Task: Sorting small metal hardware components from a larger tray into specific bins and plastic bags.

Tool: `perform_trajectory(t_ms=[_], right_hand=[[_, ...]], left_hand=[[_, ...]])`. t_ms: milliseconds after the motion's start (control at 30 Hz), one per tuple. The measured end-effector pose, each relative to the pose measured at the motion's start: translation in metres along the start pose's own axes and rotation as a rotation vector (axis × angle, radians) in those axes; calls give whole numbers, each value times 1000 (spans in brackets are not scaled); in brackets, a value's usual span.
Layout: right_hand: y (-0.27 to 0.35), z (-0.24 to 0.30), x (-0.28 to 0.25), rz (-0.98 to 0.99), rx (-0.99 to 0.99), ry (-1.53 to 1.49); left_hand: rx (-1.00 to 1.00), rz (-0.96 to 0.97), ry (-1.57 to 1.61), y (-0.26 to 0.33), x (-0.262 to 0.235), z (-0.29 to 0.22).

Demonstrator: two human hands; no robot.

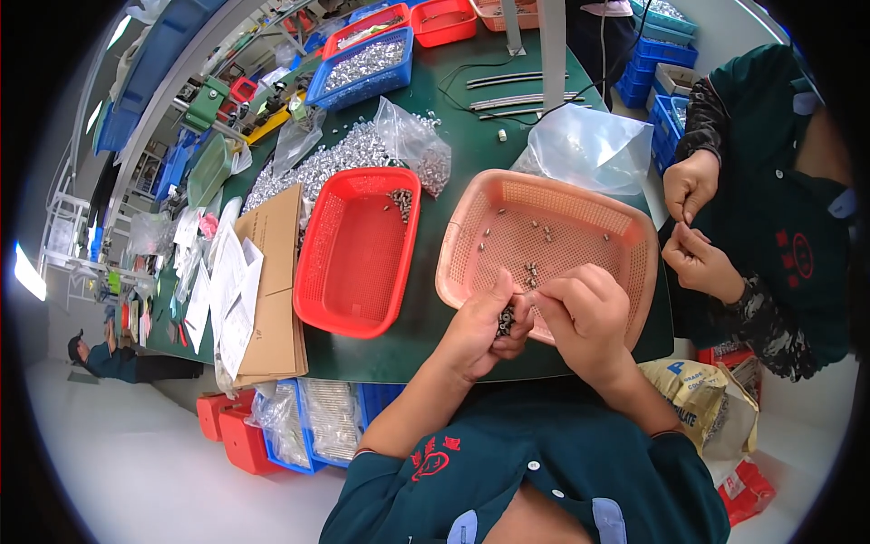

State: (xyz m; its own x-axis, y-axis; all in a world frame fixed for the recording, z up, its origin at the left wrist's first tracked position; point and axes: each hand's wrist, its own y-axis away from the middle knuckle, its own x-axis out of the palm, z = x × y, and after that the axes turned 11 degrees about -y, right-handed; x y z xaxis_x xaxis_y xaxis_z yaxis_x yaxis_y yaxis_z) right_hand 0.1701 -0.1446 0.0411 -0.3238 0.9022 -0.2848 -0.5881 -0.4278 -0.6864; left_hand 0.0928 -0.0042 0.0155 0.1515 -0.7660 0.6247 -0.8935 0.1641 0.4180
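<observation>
My left hand is curled around several small dark metal parts, which show between its fingers. Just to the right, my right hand has its thumb and forefinger pinched close to the left thumb. Whatever sits in that pinch is too small to make out. Both hands are over the near edge of a pink perforated basket, where a few similar small metal parts lie scattered on the bottom. Left of it stands a red basket with a small heap of metal parts in its far right corner.
Cardboard and papers lie left on the green table. Behind are a pile of shiny parts, plastic bags and a blue bin. At right, a co-worker's hands meet close to the pink basket.
</observation>
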Motion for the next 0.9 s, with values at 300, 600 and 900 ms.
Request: perform_trajectory(t_ms=[300, 600, 900], right_hand=[[16, -4, 12, -156, 268, -302], [24, -9, 18, -143, 403, -454], [22, -16, 12, -176, 687, -733]], left_hand=[[20, 100, -28, 2, 2, -3], [2, 49, -140, 3, -4, -2], [-82, 72, -26, 8, -2, -7]])
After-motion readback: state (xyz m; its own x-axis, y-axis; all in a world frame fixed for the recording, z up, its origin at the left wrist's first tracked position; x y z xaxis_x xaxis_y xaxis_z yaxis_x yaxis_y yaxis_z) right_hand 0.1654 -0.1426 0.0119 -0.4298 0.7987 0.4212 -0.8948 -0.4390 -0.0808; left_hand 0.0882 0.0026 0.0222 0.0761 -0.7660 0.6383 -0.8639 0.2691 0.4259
